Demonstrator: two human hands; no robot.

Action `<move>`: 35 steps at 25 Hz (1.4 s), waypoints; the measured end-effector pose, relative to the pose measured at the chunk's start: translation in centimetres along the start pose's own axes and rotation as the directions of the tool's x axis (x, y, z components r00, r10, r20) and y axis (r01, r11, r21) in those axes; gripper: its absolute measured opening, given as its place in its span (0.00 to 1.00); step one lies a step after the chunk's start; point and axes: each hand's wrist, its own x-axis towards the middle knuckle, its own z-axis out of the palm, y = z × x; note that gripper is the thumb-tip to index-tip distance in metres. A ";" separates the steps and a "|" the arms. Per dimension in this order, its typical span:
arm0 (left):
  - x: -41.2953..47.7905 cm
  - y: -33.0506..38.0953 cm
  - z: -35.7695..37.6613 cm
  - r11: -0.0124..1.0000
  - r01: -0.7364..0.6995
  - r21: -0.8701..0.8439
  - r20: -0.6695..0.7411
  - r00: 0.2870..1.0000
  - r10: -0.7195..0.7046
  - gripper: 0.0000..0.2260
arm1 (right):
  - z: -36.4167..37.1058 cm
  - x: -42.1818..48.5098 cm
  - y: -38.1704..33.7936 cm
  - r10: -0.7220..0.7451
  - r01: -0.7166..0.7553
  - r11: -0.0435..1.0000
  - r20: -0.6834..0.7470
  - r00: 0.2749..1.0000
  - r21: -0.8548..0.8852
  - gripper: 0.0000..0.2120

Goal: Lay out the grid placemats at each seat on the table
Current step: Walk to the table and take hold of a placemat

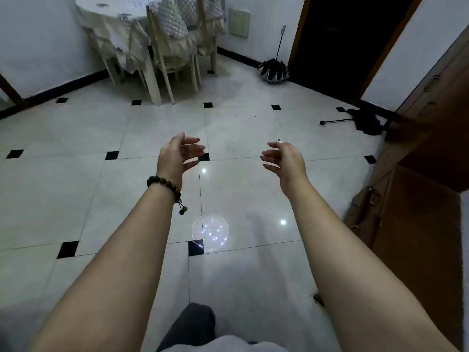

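Your floor (76, 138) of pale glossy tiles with small black corner squares fills most of the view, and both your arms reach out over its middle. The desk (111, 19), draped in a cream cloth, stands against the wall at the far left corner of the room, with padded chairs (170, 36) pushed in on its right side; no grid placemats can be made out on it or anywhere else. A dark doorway (337, 41) opens at the far right, and wooden furniture (429, 158) runs down the right edge. A folded black umbrella (274, 69) stands by the doorway, and a second dark umbrella (365, 121) lies on the floor near the right edge. Your left hand (175, 156) and right hand (286, 161) hover apart, palms facing each other, fingers loosely curled and spread, holding and touching nothing. A dark bead bracelet (165, 185) circles your left wrist.
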 end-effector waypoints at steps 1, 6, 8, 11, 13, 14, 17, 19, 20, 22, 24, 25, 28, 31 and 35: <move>0.0 0.0 0.0 1.000 0.004 -0.010 -0.009 1.000 -0.004 0.16 | 0.1 0.1 0.0 0.004 -0.004 1.000 -0.006 1.000 -0.005 0.11; 3.6 0.2 -0.4 1.000 0.009 -0.011 -0.002 1.000 -0.009 0.16 | 1.5 3.2 0.1 -0.008 0.008 1.000 -0.026 1.000 -0.008 0.11; 5.5 0.6 -0.6 1.000 0.006 -0.014 0.001 1.000 -0.006 0.16 | 2.6 4.7 0.0 -0.014 0.014 1.000 -0.033 0.999 -0.002 0.10; 9.4 0.6 -1.3 1.000 -0.009 0.021 0.012 1.000 0.009 0.15 | 4.7 7.9 0.6 -0.015 0.014 1.000 -0.040 0.999 -0.002 0.10; 12.5 0.5 -2.1 0.999 -0.011 0.049 0.014 1.000 0.011 0.15 | 6.6 10.5 1.2 -0.006 0.006 1.000 -0.054 0.999 -0.006 0.10; 14.1 0.6 -2.4 0.998 -0.013 0.059 0.015 1.000 0.012 0.15 | 7.5 11.8 1.3 -0.004 0.004 1.000 -0.063 0.998 -0.003 0.10; 18.8 1.3 -3.6 0.998 -0.003 0.067 0.013 1.000 0.002 0.15 | 10.1 15.5 1.5 -0.002 0.002 1.000 -0.087 0.996 0.006 0.10; 22.2 2.1 -4.2 0.998 0.011 0.062 0.019 1.000 -0.012 0.15 | 11.5 17.9 1.3 -0.005 0.007 1.000 -0.112 0.994 0.016 0.10; 23.8 2.6 -4.3 0.998 0.014 0.058 0.026 1.000 -0.015 0.15 | 12.0 19.1 1.0 -0.009 0.013 1.000 -0.124 0.992 0.024 0.10; 26.6 3.4 -4.2 0.999 0.018 0.050 0.034 0.999 -0.020 0.15 | 12.8 21.3 0.4 -0.012 0.017 0.999 -0.140 0.990 0.031 0.10; 28.9 3.8 -3.8 0.999 0.020 0.046 0.048 0.999 -0.022 0.15 | 13.3 23.2 -0.1 -0.017 0.020 1.000 -0.145 0.989 0.021 0.10; 30.0 3.9 -3.5 0.999 0.022 0.044 0.059 0.998 -0.025 0.15 | 13.4 24.2 -0.4 -0.021 0.024 1.000 -0.150 0.989 0.018 0.10; 33.7 3.7 -2.0 0.998 0.046 0.041 0.079 0.996 -0.049 0.15 | 13.3 27.7 -0.9 -0.020 0.024 1.000 -0.181 0.983 0.015 0.10; 37.8 3.4 0.5 0.997 0.055 0.045 0.103 0.993 -0.059 0.15 | 12.7 31.8 -1.0 -0.010 0.013 1.000 -0.203 0.979 0.014 0.10; 44.1 3.8 4.4 0.998 0.051 0.031 0.116 0.992 -0.054 0.15 | 11.6 38.8 -2.3 -0.011 0.019 0.999 -0.226 0.974 0.030 0.10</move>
